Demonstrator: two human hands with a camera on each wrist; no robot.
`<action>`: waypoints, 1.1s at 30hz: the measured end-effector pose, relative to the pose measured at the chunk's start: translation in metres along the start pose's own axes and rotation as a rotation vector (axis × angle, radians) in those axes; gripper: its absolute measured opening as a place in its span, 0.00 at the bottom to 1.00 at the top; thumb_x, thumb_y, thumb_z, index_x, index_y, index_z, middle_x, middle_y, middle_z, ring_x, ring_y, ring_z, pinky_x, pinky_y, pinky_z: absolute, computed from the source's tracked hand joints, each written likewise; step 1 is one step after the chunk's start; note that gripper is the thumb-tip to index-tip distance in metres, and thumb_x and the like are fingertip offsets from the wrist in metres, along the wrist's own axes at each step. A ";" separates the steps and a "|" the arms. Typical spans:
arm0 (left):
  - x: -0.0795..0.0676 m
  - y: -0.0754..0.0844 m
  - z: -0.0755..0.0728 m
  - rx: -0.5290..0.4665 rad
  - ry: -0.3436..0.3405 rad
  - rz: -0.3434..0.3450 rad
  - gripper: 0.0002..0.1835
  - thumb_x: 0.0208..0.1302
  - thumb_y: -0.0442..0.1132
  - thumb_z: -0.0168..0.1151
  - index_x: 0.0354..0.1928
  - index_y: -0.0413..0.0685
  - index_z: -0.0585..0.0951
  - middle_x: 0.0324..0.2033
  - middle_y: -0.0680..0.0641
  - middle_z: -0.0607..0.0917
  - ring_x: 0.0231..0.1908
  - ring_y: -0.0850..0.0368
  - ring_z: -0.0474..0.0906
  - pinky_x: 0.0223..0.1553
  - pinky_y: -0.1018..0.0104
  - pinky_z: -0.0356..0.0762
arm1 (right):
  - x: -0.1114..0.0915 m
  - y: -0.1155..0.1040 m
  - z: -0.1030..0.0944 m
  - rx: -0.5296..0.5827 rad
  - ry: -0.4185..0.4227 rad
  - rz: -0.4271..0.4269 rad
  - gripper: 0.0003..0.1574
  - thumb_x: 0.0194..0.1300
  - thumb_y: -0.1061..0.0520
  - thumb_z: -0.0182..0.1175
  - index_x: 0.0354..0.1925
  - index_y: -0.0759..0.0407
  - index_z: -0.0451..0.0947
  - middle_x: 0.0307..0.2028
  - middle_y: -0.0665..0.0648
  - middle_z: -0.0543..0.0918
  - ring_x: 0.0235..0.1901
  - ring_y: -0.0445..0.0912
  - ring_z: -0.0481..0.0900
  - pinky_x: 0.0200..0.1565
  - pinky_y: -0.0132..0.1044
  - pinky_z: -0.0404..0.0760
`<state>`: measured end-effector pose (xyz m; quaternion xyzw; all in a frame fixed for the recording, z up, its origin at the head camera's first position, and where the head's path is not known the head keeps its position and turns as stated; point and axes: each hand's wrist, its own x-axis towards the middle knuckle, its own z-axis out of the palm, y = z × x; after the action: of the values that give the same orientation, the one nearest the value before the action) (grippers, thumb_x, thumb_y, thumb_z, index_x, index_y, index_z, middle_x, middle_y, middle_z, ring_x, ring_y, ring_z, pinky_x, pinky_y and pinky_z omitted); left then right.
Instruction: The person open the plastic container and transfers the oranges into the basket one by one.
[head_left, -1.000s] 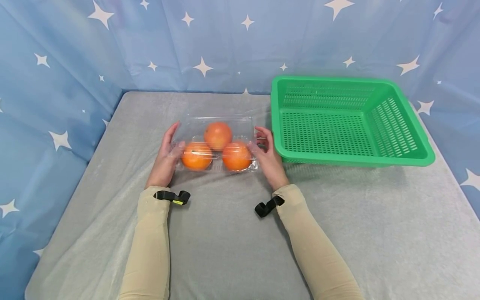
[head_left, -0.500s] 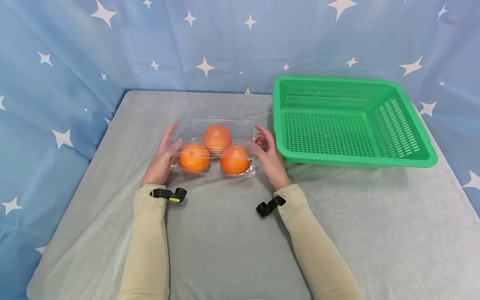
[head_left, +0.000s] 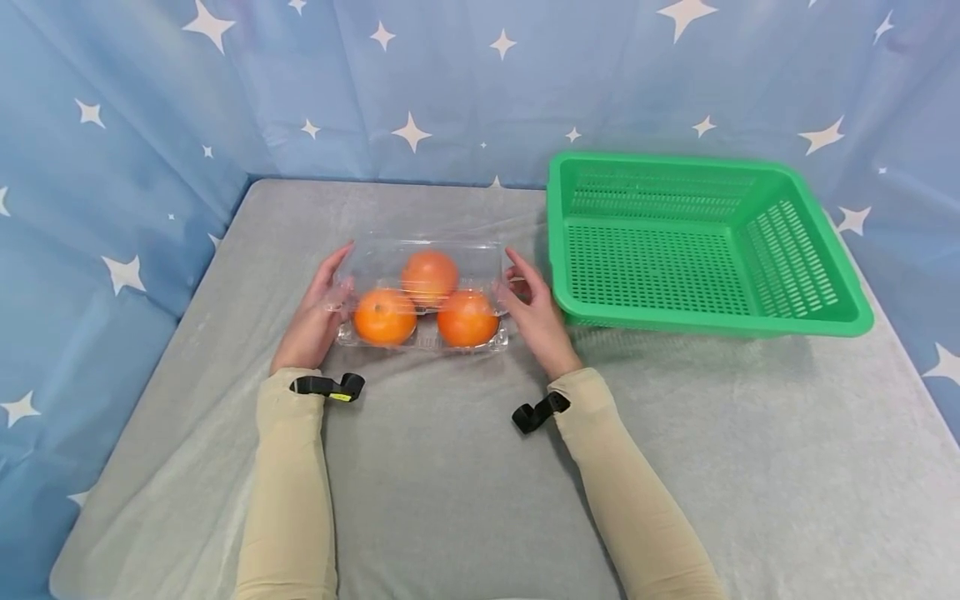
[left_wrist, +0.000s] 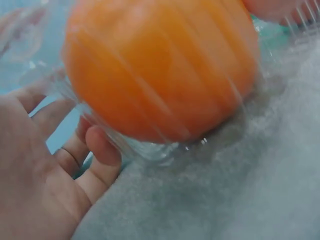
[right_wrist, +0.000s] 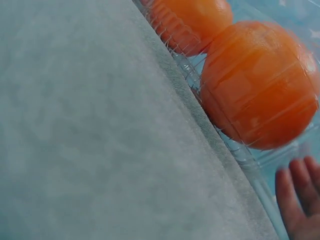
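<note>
A clear plastic clamshell box (head_left: pixel 423 339) holding three oranges stands on the grey cloth in the head view. Its oranges include a front left orange (head_left: pixel 385 317), a front right orange (head_left: pixel 468 318) and a rear orange (head_left: pixel 430 277). My left hand (head_left: pixel 309 321) grips the box's left side; in the left wrist view its bent fingers (left_wrist: pixel 105 145) lie against the plastic. At the right side, my right hand (head_left: pixel 534 321) holds the edge with thumb and fingers. Reflections hide whether the lid is latched.
A green slotted basket (head_left: pixel 720 323) stands right of the box, close beside my right hand. A grey cloth (head_left: pixel 435 500) covers the table. Behind and to the left hangs a blue star-patterned curtain (head_left: pixel 450 83).
The box has shifted slightly left and toward me, with my left hand moving left too. My right hand stays at the right side. The basket keeps its place.
</note>
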<state>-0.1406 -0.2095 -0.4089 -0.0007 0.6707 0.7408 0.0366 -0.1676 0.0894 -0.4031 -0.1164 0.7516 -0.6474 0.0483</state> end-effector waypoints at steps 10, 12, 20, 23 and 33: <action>0.003 -0.005 -0.001 -0.050 -0.028 0.011 0.32 0.61 0.48 0.55 0.66 0.61 0.57 0.66 0.59 0.51 0.59 0.42 0.54 0.55 0.52 0.58 | 0.001 -0.006 0.002 -0.014 -0.038 -0.008 0.38 0.63 0.57 0.53 0.68 0.52 0.49 0.68 0.48 0.48 0.65 0.50 0.52 0.61 0.46 0.57; 0.003 -0.006 -0.001 -0.058 -0.032 0.022 0.32 0.61 0.48 0.55 0.66 0.59 0.57 0.66 0.57 0.52 0.59 0.42 0.55 0.55 0.53 0.59 | 0.001 -0.007 0.001 -0.005 -0.043 -0.013 0.38 0.63 0.59 0.52 0.68 0.51 0.49 0.68 0.49 0.48 0.65 0.49 0.51 0.62 0.47 0.55; 0.005 -0.006 -0.001 -0.042 0.015 0.044 0.32 0.60 0.49 0.56 0.65 0.59 0.59 0.65 0.60 0.54 0.60 0.45 0.56 0.53 0.56 0.63 | 0.005 -0.010 0.002 -0.007 -0.034 0.006 0.35 0.66 0.59 0.48 0.68 0.49 0.49 0.67 0.52 0.52 0.64 0.45 0.53 0.62 0.40 0.57; 0.007 -0.007 -0.001 -0.059 0.007 0.057 0.32 0.60 0.48 0.57 0.66 0.56 0.59 0.65 0.60 0.54 0.57 0.43 0.57 0.50 0.60 0.65 | 0.008 -0.011 0.003 -0.004 -0.023 -0.019 0.32 0.68 0.60 0.45 0.67 0.52 0.51 0.67 0.50 0.52 0.64 0.42 0.54 0.62 0.37 0.56; 0.006 -0.012 -0.004 -0.056 0.023 0.069 0.30 0.60 0.47 0.57 0.64 0.59 0.61 0.65 0.59 0.54 0.59 0.46 0.55 0.49 0.61 0.65 | 0.014 -0.007 0.004 0.072 -0.011 -0.089 0.27 0.68 0.63 0.41 0.65 0.61 0.55 0.67 0.51 0.53 0.63 0.41 0.56 0.61 0.32 0.58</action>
<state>-0.1463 -0.2118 -0.4211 0.0130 0.6496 0.7602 0.0033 -0.1791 0.0810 -0.3963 -0.1516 0.7216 -0.6749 0.0276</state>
